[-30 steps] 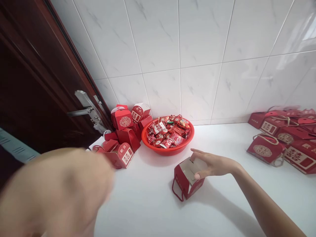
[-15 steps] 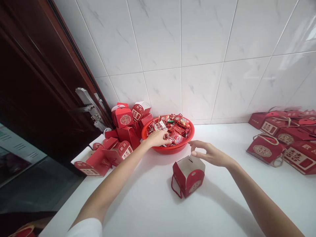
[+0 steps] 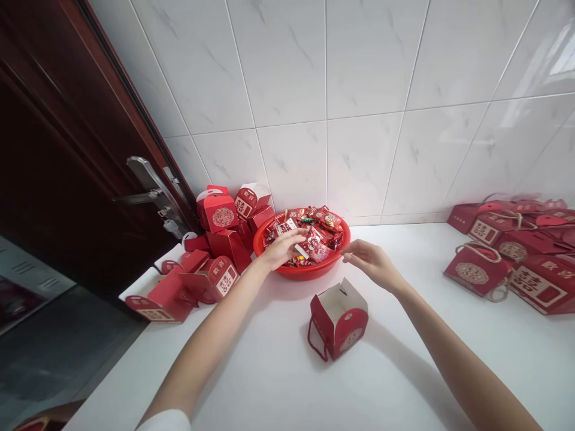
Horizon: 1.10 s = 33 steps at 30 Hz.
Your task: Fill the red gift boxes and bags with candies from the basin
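Note:
My left hand (image 3: 283, 249) is over the red plastic basin (image 3: 300, 272), its fingers closed on the edge of a red and white candy packet (image 3: 311, 240). Wrapped candies (image 3: 331, 220) in mostly red and pink wrappers fill the basin. By the basin's right rim hovers my right hand (image 3: 372, 262), fingers loosely bent and thumb apart, with nothing visible in it. Below it on the white table stands a red gift box (image 3: 348, 332), its top open, with pale inner walls and a red cord handle at its left side.
Several opened red boxes (image 3: 229, 245) are heaped left of the basin, near a dark door with a metal handle (image 3: 146, 185). More red boxes (image 3: 503, 239), some with twine handles, are grouped at the right. A white tiled wall (image 3: 359, 149) stands behind the table.
My left hand has drawn slightly back from among the candies, and a red and white packet now shows at its fingers. My right hand has moved up, away from the open box.

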Each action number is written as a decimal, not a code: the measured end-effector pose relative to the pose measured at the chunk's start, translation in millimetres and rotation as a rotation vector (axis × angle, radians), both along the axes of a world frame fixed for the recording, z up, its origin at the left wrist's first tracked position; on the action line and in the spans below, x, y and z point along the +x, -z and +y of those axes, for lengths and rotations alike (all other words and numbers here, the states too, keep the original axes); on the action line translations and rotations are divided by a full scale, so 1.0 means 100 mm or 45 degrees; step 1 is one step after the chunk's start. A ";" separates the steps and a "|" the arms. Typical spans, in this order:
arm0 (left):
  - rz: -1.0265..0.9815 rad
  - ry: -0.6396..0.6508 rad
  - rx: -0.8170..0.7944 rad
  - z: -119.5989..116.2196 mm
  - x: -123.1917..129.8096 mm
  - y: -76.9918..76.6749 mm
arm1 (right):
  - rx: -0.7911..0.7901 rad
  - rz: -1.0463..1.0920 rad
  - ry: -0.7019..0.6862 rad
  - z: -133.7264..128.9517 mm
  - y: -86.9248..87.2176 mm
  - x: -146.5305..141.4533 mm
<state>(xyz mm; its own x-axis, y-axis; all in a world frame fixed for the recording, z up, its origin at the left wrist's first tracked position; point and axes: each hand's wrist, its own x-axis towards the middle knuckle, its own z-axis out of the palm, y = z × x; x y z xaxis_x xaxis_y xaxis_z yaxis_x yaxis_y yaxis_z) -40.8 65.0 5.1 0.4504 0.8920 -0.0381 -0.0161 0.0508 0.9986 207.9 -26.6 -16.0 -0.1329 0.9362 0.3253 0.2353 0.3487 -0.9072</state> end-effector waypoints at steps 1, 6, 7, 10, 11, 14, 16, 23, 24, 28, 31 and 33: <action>-0.095 0.022 -0.075 -0.01 0.03 0.00 | 0.025 0.032 0.029 0.05 -0.01 -0.05; -0.232 0.134 -0.148 -0.06 0.24 0.04 | 0.057 0.153 0.014 0.29 -0.07 -0.32; -0.223 0.135 -0.138 -0.07 0.28 0.05 | 0.036 0.211 -0.028 0.33 -0.06 -0.37; -0.186 0.122 -0.113 -0.07 0.34 0.09 | -0.014 0.453 -0.089 0.40 -0.01 -0.46; -0.158 0.102 -0.080 -0.05 0.35 0.10 | -0.027 0.535 -0.065 0.43 0.01 -0.48; 0.033 -0.096 0.187 0.07 0.28 0.14 | -0.068 0.711 0.142 0.54 0.07 -0.49; 0.151 -0.269 0.368 0.19 0.18 0.16 | -0.074 0.771 0.279 0.64 0.08 -0.48; 0.412 -0.513 0.572 0.46 -0.11 0.27 | -0.001 0.812 0.366 0.93 0.00 -0.54; 0.446 -0.506 0.589 0.47 -0.12 0.29 | 0.011 0.815 0.365 0.95 -0.01 -0.56; 0.548 -0.435 0.653 0.49 -0.09 0.35 | 0.035 0.829 0.347 1.01 -0.01 -0.62; 0.606 -0.390 0.704 0.50 -0.08 0.37 | 0.032 0.850 0.326 1.03 0.04 -0.66; 0.639 -0.366 0.733 0.51 -0.08 0.37 | 0.022 0.864 0.310 1.02 0.08 -0.67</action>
